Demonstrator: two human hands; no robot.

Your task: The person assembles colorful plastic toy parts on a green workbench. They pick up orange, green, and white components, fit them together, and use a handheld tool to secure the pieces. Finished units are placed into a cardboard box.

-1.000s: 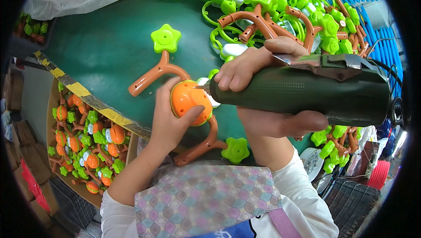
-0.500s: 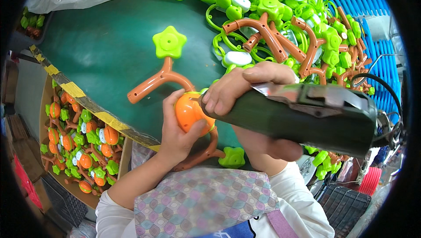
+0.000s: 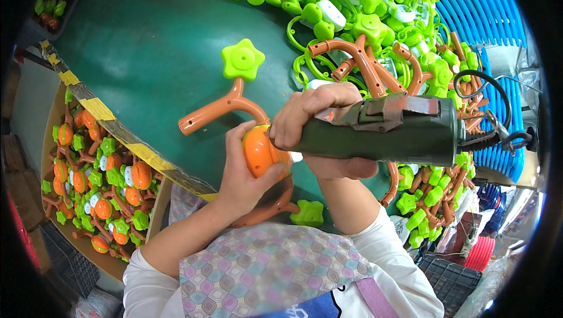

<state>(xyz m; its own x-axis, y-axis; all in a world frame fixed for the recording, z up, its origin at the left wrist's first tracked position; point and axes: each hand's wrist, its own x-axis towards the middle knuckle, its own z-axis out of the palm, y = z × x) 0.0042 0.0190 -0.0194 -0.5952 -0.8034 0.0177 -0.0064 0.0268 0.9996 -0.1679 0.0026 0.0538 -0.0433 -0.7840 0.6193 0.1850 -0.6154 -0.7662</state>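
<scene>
My left hand (image 3: 245, 186) is closed around the rounded orange body (image 3: 258, 155) of a plastic toy. A forked brown branch (image 3: 214, 110) with a green star-shaped cap (image 3: 242, 60) extends from its far side. On the near side, a curved brown branch (image 3: 271, 208) leads to another green star cap (image 3: 308, 213). My right hand (image 3: 302, 116) grips a dark green powered screwdriver (image 3: 381, 132), held nearly level. The screwdriver's front end meets the orange body's right side; my fingers hide the bit.
Green, white and brown plastic parts (image 3: 352, 10) are heaped at the far right of the green table (image 3: 141, 42). A cardboard box (image 3: 157, 212) of similar toys stands left, beyond the yellow-and-black taped edge (image 3: 141, 151). Blue ribbed racks (image 3: 481, 7) stand at right; a cable (image 3: 498, 86) trails from the screwdriver.
The screwdriver's rear end has swung toward the left and levelled out, while its front stays at the orange body. My left hand keeps its hold; the whole view has shifted slightly.
</scene>
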